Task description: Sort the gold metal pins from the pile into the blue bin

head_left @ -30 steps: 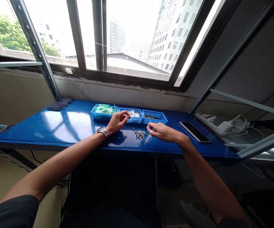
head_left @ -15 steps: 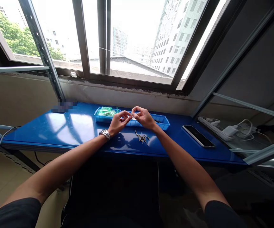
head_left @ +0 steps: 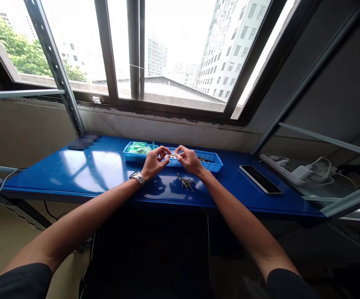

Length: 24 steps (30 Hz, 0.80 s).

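My left hand [head_left: 155, 161], with a metal watch on its wrist, is pinched at thumb and fingertips in front of the blue trays. My right hand [head_left: 188, 159] is pinched too, close beside it on the right. Something small and whitish shows between the two sets of fingertips, too small to name. Below the hands, a loose pile of thin brass and dark metal pins [head_left: 186, 182] lies on the blue table [head_left: 105, 174]. Behind them stands a long blue tray [head_left: 213, 167], partly covered by my hands, with small dark and brassy pieces at its right end.
A smaller blue tray [head_left: 133, 157] holding green and clear packets stands at the left. On the right lie a phone [head_left: 260, 179] and a power strip [head_left: 284, 170] with a white charger [head_left: 303, 171]. Metal shelf posts frame both sides; a window is behind.
My hands have drawn slightly apart, the right one moving a little down. Their fingertips stay pinched. The pins and trays have stayed in place.
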Available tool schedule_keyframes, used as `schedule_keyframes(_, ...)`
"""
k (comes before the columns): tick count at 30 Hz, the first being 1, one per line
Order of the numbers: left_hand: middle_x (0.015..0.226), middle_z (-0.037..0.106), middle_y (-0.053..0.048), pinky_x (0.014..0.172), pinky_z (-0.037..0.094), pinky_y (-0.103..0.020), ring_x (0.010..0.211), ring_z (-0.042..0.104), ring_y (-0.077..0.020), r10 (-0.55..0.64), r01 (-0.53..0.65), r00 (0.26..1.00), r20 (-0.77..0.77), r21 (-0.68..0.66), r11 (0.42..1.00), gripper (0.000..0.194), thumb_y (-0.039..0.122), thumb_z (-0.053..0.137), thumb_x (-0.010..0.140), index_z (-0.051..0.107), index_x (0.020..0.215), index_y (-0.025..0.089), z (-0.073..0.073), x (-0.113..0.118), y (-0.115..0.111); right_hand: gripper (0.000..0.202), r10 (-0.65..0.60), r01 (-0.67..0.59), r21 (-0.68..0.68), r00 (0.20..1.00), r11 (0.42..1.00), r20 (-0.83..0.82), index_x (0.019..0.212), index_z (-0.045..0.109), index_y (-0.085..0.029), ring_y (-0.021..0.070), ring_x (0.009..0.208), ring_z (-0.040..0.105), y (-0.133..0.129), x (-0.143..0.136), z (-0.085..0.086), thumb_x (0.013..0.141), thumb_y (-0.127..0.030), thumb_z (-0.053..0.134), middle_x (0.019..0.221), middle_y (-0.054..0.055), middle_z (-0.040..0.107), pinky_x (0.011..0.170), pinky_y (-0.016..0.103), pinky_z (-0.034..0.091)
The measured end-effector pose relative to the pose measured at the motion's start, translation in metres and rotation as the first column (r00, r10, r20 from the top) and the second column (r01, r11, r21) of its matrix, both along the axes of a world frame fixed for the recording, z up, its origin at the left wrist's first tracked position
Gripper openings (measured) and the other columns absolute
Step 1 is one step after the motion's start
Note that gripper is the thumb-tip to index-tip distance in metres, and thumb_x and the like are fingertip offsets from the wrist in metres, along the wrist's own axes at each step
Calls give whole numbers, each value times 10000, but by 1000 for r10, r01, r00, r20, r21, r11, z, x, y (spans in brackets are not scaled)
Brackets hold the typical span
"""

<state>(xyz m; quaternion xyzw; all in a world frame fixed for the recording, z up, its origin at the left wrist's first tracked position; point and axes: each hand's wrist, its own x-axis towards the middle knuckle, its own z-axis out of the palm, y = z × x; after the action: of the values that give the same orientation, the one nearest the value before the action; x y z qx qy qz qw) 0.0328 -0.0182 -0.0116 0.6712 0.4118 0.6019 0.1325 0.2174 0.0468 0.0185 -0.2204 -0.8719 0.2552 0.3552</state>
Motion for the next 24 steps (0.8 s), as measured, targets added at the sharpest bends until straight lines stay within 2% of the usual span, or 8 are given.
schedule_keyframes(4,685,519,9,494,389,-165,621,464,-105,7,-6,1000,-22,4,1000,124,273,676,894,687,947,161,0,0,-1,168,4,-9,91,999,996,53,936,570,-201,89,473,301,-8,1,-7,939,-368,580,532,-96,407,516,235,250)
schedule_keyframes(8,693,521,6,496,408,-163,626,469,-106,-4,4,999,-34,2,1000,146,295,676,902,685,960,161,0,0,-1,210,-50,48,157,999,986,14,945,601,-200,87,475,281,-12,2,-9,960,-409,595,530,-101,360,521,236,249)
schedule_keyframes(16,694,508,9,497,413,-170,626,472,-112,4,-4,998,-68,11,1000,172,331,667,919,687,968,167,0,-1,0,205,-90,108,203,992,973,-92,962,634,-201,89,485,298,-8,6,-11,972,-401,589,554,-93,342,523,230,288)
schedule_keyframes(24,711,548,4,518,413,-186,623,476,-110,2,2,985,-174,27,1000,121,271,675,900,699,966,173,-4,2,1,154,-76,107,242,988,964,-133,926,650,-208,91,499,317,-15,1,-13,932,-360,627,561,-87,331,537,233,307)
